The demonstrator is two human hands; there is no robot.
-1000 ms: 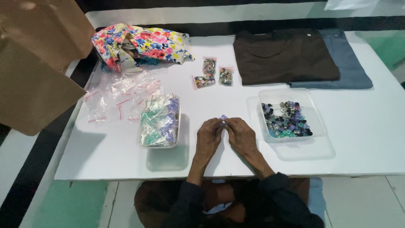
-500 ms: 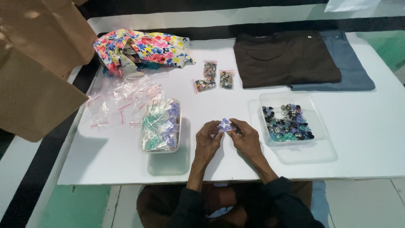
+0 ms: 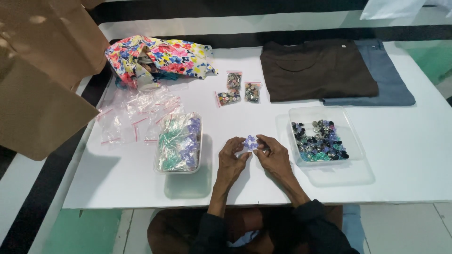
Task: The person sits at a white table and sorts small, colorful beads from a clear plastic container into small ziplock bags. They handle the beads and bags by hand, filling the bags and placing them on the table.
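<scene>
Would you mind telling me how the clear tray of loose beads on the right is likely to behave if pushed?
The tray looks thin and clear, so probably light; it should slide easily on the smooth white table. The beads lie loose, so they would likely shift or spill if it tips.

Small bag of purple buttons [image 3: 250,142], held above table.

One head-worn camera looks steeply down, fairly near, over the white table [image 3: 400,155].

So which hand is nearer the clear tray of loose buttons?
Right. The right hand sits just beside the button tray, on its left; the left hand is farther off, beyond the small purple bag both hold.
</scene>
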